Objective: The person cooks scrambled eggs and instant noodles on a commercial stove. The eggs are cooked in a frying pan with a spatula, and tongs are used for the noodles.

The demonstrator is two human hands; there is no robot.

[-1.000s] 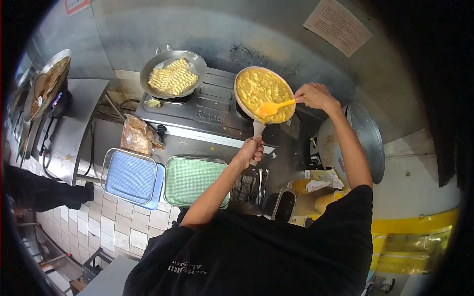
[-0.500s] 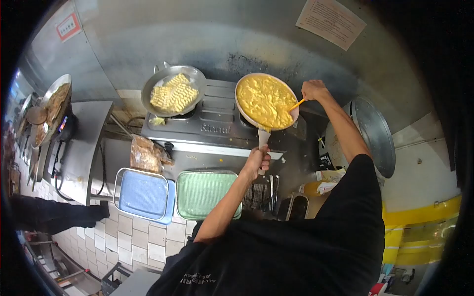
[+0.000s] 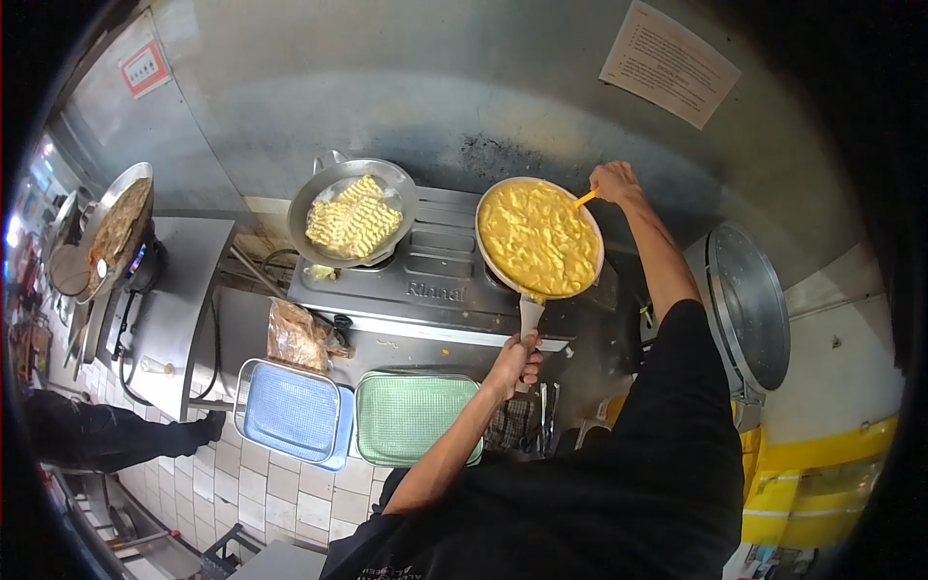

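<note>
My left hand (image 3: 515, 365) is closed round the pale handle of a frying pan (image 3: 531, 304), which sits over the right burner of the stove. Soft scrambled egg (image 3: 537, 239), yellow and wet, fills the pan. At the pan's upper right, my right hand (image 3: 615, 181) grips an orange spatula (image 3: 586, 199); its lower end is out of sight in the egg. On the left burner, a metal wok (image 3: 304, 212) holds blocks of wavy instant noodles (image 3: 354, 218) in clear liquid.
The steel stove (image 3: 440, 264) backs onto a metal wall. In front stand a blue basket (image 3: 288, 411) and a green basket (image 3: 416, 418), with a bag of bread (image 3: 296, 335) behind. A large round metal pot (image 3: 749, 304) is at right. Another person's leg (image 3: 116, 432) shows at left.
The spatula has moved from the pan's right side up to its upper right rim, and the egg's surface has shifted. The whole view has tilted, so everything sits lower in it.
</note>
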